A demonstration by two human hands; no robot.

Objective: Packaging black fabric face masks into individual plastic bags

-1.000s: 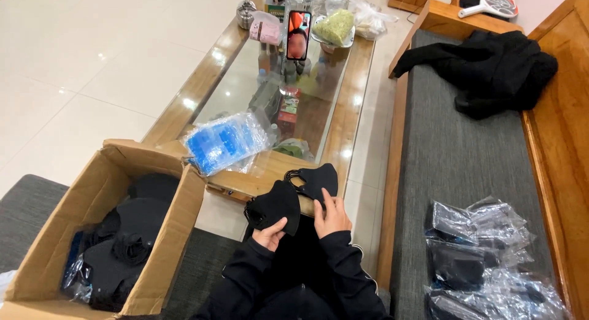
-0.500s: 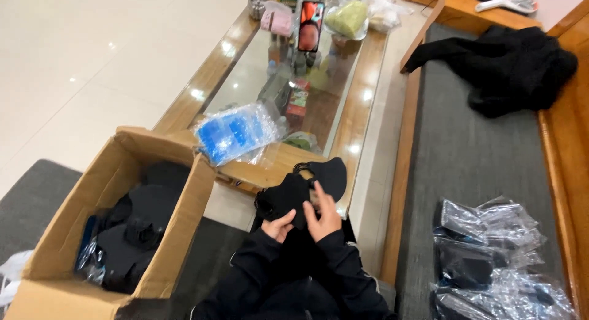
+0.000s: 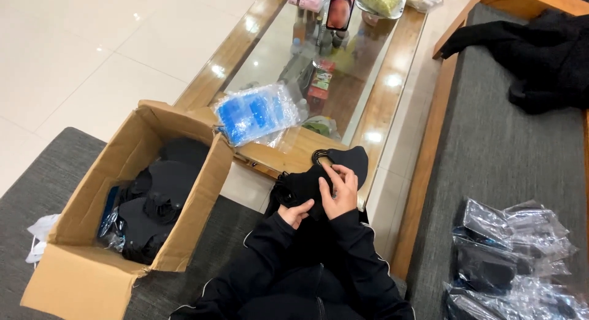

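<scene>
A black fabric piece (image 3: pixel 353 160) with thin cords lies bunched in my lap against the near end of the glass-topped table. My right hand (image 3: pixel 339 191) presses on top of it with fingers curled around the cloth. My left hand (image 3: pixel 295 213) pinches its lower left edge. Both arms wear black sleeves with white piping.
An open cardboard box (image 3: pixel 80 277) on my left holds more black items. A clear bag of blue things (image 3: pixel 254 113) lies on the wooden-framed glass table (image 3: pixel 392 81). Clear plastic packets (image 3: pixel 512 252) and a black garment (image 3: pixel 540 53) lie on the grey bench cushion at right.
The view has tilted down and shifted, so the table and box appear larger. My hands keep working the black fabric in nearly the same spot, the right hand sliding slightly over it.
</scene>
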